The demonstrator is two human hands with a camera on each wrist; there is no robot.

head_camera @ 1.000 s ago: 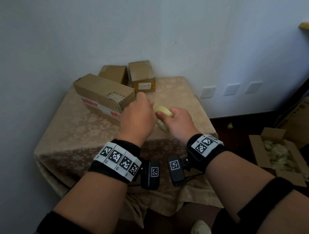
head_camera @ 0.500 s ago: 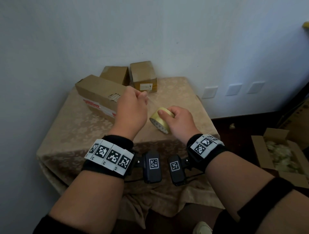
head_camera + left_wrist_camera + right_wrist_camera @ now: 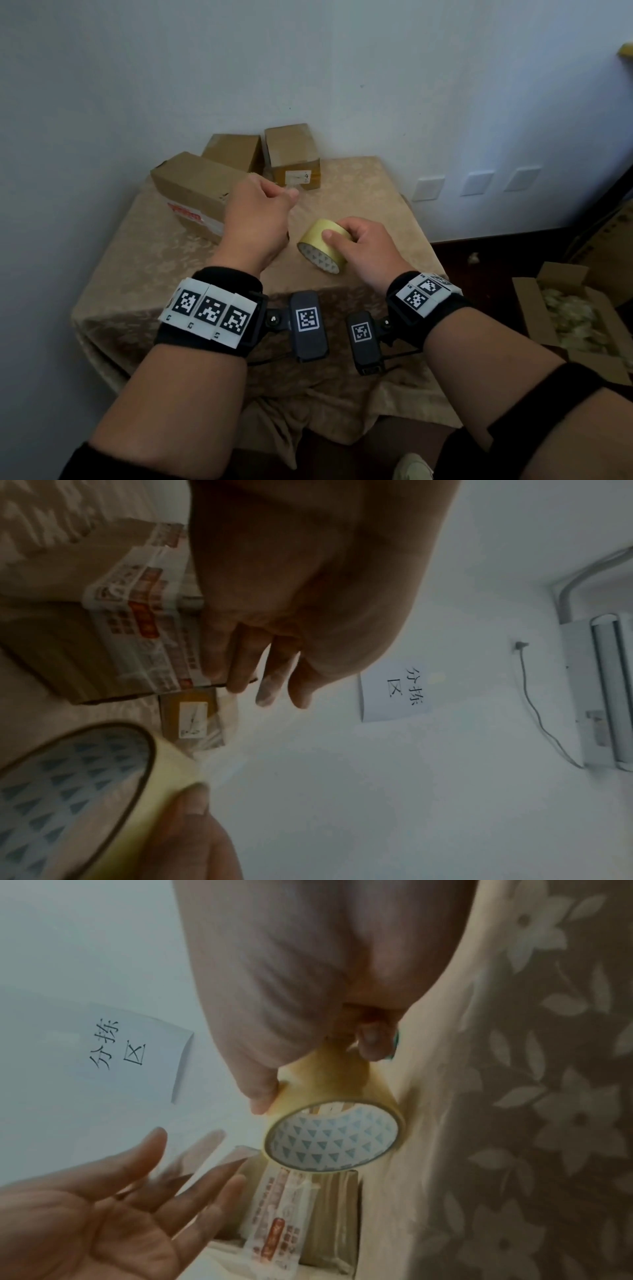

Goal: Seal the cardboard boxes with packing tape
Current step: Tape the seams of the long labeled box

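My right hand [image 3: 342, 236] grips a yellowish roll of packing tape [image 3: 318, 253] just above the table, thumb on top; the roll's patterned core [image 3: 332, 1131] faces me. My left hand [image 3: 291, 197] is up and to the left of the roll and pinches the free end of the tape. A clear strip [image 3: 219, 723] stretches from the roll [image 3: 68, 777] to those fingers. Right behind the left hand lies a long cardboard box [image 3: 191, 181] with printed tape on its end [image 3: 137, 620]. Two small boxes [image 3: 291, 150] [image 3: 236, 154] stand against the wall.
The table is covered by a beige floral cloth [image 3: 144, 260] and stands in a wall corner. On the floor to the right is an open box of filler [image 3: 565, 308]. A paper sign [image 3: 394, 691] hangs on the wall, and wall sockets [image 3: 428, 186] are to the right.
The hands were together at the roll. My left hand has since moved up and away to the back left, drawing a strip of tape out, while the right keeps the roll near the table.
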